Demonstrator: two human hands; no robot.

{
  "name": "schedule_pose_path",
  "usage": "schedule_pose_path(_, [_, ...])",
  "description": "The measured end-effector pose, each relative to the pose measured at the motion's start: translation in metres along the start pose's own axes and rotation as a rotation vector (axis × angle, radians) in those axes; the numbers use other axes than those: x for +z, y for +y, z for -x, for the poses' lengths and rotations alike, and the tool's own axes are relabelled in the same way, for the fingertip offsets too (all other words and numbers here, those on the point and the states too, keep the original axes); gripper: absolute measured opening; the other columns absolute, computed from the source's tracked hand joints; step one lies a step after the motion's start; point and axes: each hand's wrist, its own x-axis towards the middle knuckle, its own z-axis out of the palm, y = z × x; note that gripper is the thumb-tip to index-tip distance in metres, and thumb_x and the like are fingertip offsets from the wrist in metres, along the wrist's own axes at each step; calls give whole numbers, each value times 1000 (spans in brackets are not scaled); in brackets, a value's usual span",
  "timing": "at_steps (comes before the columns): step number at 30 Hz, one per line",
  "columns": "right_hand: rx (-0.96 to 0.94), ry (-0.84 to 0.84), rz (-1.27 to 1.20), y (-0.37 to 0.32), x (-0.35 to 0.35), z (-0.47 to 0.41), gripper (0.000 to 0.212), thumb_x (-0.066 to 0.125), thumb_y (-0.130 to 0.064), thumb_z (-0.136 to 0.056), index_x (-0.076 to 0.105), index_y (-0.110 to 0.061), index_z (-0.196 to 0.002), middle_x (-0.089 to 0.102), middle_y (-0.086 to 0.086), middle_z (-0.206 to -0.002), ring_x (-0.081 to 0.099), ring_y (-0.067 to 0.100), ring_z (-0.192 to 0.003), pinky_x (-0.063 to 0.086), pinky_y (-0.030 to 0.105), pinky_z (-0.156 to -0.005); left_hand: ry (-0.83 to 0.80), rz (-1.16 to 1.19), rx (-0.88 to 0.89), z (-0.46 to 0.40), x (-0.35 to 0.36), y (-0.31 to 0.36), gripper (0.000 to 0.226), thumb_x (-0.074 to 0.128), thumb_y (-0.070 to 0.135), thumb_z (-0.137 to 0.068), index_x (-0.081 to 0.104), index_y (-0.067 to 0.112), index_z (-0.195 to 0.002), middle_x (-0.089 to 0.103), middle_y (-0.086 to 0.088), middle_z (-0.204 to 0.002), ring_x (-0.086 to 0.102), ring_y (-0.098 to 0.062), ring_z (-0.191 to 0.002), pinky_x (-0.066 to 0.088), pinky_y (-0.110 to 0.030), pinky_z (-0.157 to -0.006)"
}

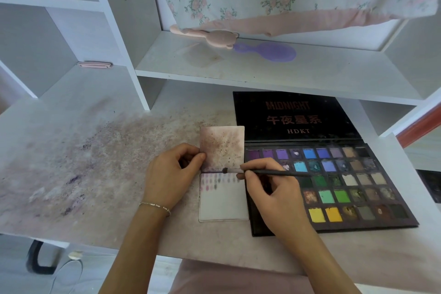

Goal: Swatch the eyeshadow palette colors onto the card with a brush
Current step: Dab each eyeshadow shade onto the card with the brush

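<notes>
Right hand (274, 196) gripping brush (279, 172), left hand (171, 174) pinching card (223, 172); bristle contact unclear.

White desk (95, 174), powder-stained at centre left of my view. On it: folded card (223, 200) at centre, open palette (334, 198) right. Upper shelf (238, 67): pink comb (210, 37), purple brush (269, 51).

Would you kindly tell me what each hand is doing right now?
Left hand: pinches the stained folded white card at its left edge.
Right hand: grips the thin black brush.
</notes>
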Motion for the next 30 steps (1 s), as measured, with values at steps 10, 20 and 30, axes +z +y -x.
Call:
schedule_pose_path(10, [-34, 190, -42, 4, -25, 7, 25, 52, -8, -87, 60, -32, -83, 63, -9, -72, 54, 11, -57, 42, 14, -48, 14, 22, -2, -1, -1, -2, 28, 67, 22, -79, 56, 44, -66, 62, 21, -66, 57, -2, -64, 42, -21, -60])
schedule_pose_path(20, [-8, 388, 234, 30, -77, 14, 17, 32, -26, -89, 47, -34, -87, 56, -14, -79, 55, -14, -81, 41, 0, -64, 24, -14, 16, 0, -2, -1, 31, 67, 20, -79, 54, 45, -66, 59, 24, -66, 57, 0, -65, 38, -16, -59])
schedule_pose_path(30, [-17, 418, 315, 39, -96, 20, 30, 44, -11, -91, 45, -36, -75, 52, -13, -64, 56, -13, -66, 43, 3, -54, 20, -5, 26, 0, 0, -1, 29, 68, 17, -79, 56, 40, -66, 62, 18, -69, 57, -4, -68, 38, -18, -61])
